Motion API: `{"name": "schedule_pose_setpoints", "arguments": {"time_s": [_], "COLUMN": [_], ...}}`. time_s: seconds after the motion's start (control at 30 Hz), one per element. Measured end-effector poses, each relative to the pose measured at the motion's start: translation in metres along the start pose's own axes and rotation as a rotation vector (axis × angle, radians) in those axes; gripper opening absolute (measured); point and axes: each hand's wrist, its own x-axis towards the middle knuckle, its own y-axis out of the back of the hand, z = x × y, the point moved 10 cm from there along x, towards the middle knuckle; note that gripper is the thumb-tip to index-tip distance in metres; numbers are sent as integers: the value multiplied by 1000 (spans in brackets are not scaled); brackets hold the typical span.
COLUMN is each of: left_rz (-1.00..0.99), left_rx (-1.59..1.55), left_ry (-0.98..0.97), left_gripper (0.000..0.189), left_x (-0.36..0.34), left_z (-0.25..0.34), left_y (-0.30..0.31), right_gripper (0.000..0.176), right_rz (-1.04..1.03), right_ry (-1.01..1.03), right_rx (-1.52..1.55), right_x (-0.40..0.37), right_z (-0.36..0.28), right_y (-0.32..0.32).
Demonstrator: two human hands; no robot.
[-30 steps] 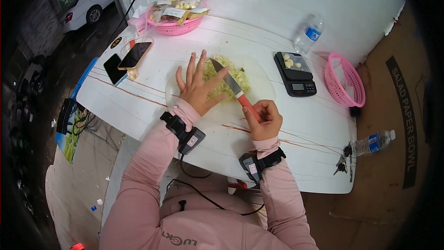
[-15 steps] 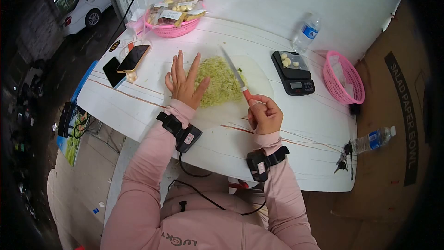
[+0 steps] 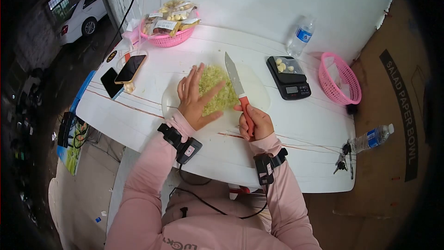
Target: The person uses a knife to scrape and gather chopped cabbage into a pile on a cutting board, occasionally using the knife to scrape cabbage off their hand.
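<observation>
A pile of finely chopped pale green vegetable (image 3: 213,83) lies on a whitish cutting board (image 3: 255,88). My left hand (image 3: 193,98) is open at the pile's left side, fingers spread, with the thumb and index finger reaching across its near part. In my right hand (image 3: 260,124) is a knife (image 3: 235,75), gripped by its red handle. The blade points away from me and stands along the right edge of the pile, its flat side partly facing me. The kind of vegetable is too finely cut to name.
Two phones (image 3: 131,69) lie at the left beside a garlic bulb (image 3: 129,88). A pink basket (image 3: 169,40) holds bagged food at the back. At right are a black scale (image 3: 292,93) with bagged garlic cloves, another pink basket (image 3: 340,93), water bottles (image 3: 301,37) and keys (image 3: 341,163).
My left hand has shifted right and nearer me, its fingers lower over the pile. My right hand has turned the knife more upright, showing the blade's flat side and the whole handle.
</observation>
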Motion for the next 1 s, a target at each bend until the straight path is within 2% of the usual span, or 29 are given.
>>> {"name": "schedule_pose_setpoints", "arguments": {"time_s": [0.13, 0.27, 0.43, 0.57, 0.83, 1.0], "left_rz": [-108, -115, -151, -148, -72, -91], "left_rx": [47, 45, 87, 191, 191, 245], "left_ry": [-132, -142, -108, -101, 21, 35], "left_gripper": [70, 69, 67, 66, 59, 64], "left_x": [0, 0, 0, 0, 1, 0], "left_z": [21, 24, 22, 24, 12, 2], "left_y": [-9, -10, -12, -13, -8, -11], "right_gripper": [45, 46, 45, 44, 42, 41], "right_rz": [-5, -43, -108, -71, -85, -115], "right_ry": [-20, -44, -70, -84, -86, -103], "right_rx": [-10, -39, -13, -18, -48, -41], "right_x": [-1, -1, -1, -1, -1, -2], "right_z": [1, 3, 8, 9, 10, 10], "right_y": [-3, -6, -9, -9, -10, -10]}}
